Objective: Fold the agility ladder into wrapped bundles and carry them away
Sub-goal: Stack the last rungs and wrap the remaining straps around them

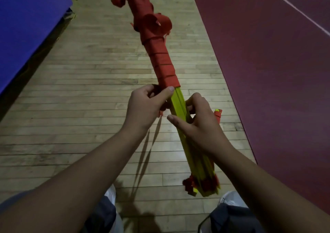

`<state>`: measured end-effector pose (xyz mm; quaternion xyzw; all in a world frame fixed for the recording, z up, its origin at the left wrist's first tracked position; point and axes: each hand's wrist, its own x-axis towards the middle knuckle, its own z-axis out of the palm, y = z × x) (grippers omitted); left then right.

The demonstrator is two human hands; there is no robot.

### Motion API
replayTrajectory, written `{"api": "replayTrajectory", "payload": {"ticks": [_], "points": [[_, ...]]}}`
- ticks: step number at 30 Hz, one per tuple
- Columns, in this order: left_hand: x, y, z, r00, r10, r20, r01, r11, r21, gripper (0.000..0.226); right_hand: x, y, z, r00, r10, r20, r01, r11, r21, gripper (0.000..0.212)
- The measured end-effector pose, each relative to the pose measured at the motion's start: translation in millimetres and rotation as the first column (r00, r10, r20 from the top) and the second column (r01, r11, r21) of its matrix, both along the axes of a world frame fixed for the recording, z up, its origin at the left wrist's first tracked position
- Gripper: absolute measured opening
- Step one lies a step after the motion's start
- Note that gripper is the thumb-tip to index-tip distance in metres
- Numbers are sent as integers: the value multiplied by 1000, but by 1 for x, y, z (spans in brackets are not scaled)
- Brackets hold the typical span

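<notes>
You are holding the agility ladder (179, 107) as one long stack of yellow rungs. I think it is handling light and stiff along its length, while the red strap (165, 63) is soft and may be working loose. The bare rungs just next to the wrapping seem the good place to take. Your right hand (201, 127) is curling around this stack there, thumb lying across it, clamped on. Your left hand (146, 107), just beside it, is pinching the strap, the thumb pressing at the last turn. Beyond the grip, the wrapped part is reaching away over the wooden floor (89, 107). Toward you, the unwrapped end is hanging near your shoes (230, 198).
</notes>
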<state>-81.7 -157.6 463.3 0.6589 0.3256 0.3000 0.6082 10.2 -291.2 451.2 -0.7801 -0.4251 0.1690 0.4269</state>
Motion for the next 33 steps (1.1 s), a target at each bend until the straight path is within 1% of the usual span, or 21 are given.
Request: {"api": "replayTrajectory", "payload": {"ticks": [3,5,6,8,9,11,12,14,17,19,22,24,26,29,31,33], "points": [[-3,11,3,996,-71,46,73,997,-36,27,6,-2,7,981,3,-193,9,998,62,26],[-4,14,4,990,-119,72,124,990,-65,35,13,-4,9,948,-19,-319,46,996,76,31],[-4,14,5,987,-142,79,148,986,-73,35,16,-5,10,912,-21,-411,58,995,78,31],[-4,14,6,980,-178,90,186,979,-85,30,18,-5,13,789,6,-615,48,996,73,30],[-4,13,6,977,-190,95,199,976,-91,28,18,-5,14,712,32,-701,14,998,60,35],[-4,13,6,974,-200,107,209,974,-86,24,17,-7,17,579,89,-810,-92,995,43,48],[-4,14,7,972,-205,113,214,974,-76,24,17,-8,18,552,114,-826,-130,990,50,52],[-5,17,7,968,-227,108,232,972,-40,27,18,-9,20,566,153,-810,-137,986,90,52],[-9,22,9,958,-282,58,281,959,16,23,18,-11,19,635,166,-755,-82,986,148,46],[-10,23,13,947,-323,-1,322,945,55,20,18,-12,19,679,160,-717,-54,984,168,42],[-11,26,18,933,-341,-116,350,934,70,27,17,-11,19,700,122,-704,35,978,204,40],[-11,26,19,937,-319,-143,333,939,85,27,19,-10,19,718,80,-691,94,973,211,36],[-9,22,18,954,-278,-113,291,948,128,27,22,-11,16,753,34,-657,118,976,185,32],[-5,7,14,965,-241,-106,258,943,211,23,20,-8,8,798,-27,-603,142,979,144,35],[-2,-2,7,973,-193,-128,217,950,223,26,16,-3,1,858,-71,-509,155,980,125,42],[1,-5,3,983,-134,-125,157,969,193,27,13,2,-4,911,-104,-398,152,984,91,42]]}}
